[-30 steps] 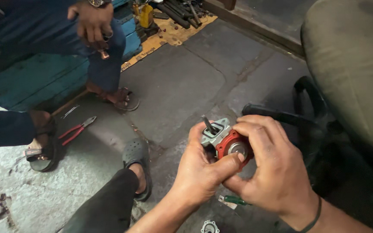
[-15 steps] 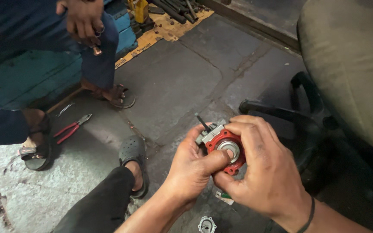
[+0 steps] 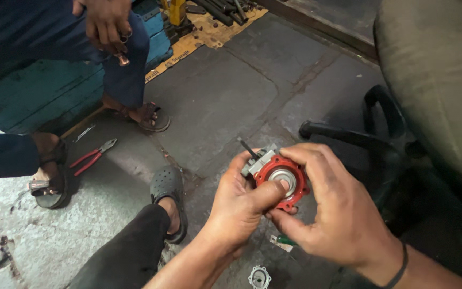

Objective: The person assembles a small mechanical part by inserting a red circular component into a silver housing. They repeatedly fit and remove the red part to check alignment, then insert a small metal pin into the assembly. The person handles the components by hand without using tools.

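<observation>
Both hands grip one red round motor end cover (image 3: 283, 181) over the stone floor (image 3: 215, 101): left hand (image 3: 241, 206) presses its thumb on the metal centre, right hand (image 3: 338, 214) clasps the right side.

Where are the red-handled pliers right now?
In the head view the red-handled pliers lie on the concrete floor at left, beside a seated person's sandalled foot and left of the wearer's grey clog.

Round red flanged housing (image 3: 280, 182) with silver centre bearing, tilted, held aloft.
</observation>
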